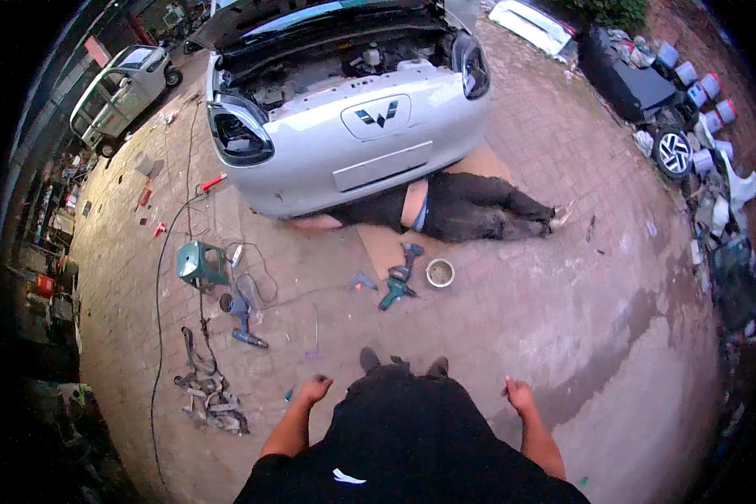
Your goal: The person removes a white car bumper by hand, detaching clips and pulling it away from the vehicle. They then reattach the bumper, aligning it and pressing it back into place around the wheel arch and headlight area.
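Note:
My left hand [316, 389] hangs in the air left of my black-shirted body, its fingers curled with nothing seen in them. My right hand [520, 395] hangs on the other side, also loosely curled and seemingly bare. Ahead of my feet lie a green power tool [395, 291], a grey-blue cordless tool [409, 252] and a small blue-and-orange tool [362, 282]. A round pale bowl [439, 284] stands beside them. Nearer my left hand is a blue cordless drill [241, 315]. Neither hand touches any of these.
A silver car [302, 172] with raised hood stands ahead. Another person [479, 210] lies partly under it, on cardboard [376, 245]. A green stool [200, 263], a cable [159, 328] and tangled straps [214, 399] are left. A wheel [673, 153] and car parts line the right.

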Motion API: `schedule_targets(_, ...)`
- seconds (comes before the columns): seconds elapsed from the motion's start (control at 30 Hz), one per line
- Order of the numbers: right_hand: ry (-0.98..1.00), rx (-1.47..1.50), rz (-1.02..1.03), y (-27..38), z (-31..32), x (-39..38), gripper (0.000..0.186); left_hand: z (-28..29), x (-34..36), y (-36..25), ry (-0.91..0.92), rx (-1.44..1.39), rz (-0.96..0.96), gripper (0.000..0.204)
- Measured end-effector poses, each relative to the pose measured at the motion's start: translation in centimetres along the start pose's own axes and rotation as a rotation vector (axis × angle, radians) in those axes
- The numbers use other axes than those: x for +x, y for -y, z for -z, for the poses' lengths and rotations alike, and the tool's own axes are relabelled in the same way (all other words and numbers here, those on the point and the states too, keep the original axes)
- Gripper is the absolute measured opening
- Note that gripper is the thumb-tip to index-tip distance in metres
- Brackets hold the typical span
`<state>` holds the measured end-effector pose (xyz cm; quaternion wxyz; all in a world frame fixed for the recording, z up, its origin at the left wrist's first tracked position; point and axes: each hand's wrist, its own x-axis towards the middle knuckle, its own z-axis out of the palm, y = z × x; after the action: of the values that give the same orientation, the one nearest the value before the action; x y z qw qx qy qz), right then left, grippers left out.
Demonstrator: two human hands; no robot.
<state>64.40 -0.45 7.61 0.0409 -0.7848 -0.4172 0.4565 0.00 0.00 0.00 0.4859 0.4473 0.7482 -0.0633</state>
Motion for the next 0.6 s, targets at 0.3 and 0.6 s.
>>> schedule_targets(0.3,-0.036,0.264,-0.048,-3.2,0.0,2.4,0.066,1.7,-0.3,-12.0,-0.04,-0.006,-0.218,0.064)
schedule_targets(0.6,0.038,0.03,-0.203,-1.7,-0.4,3.5,0.079,3.3,-5.3,-2.9,-0.148,-0.226,-0.018,0.056)
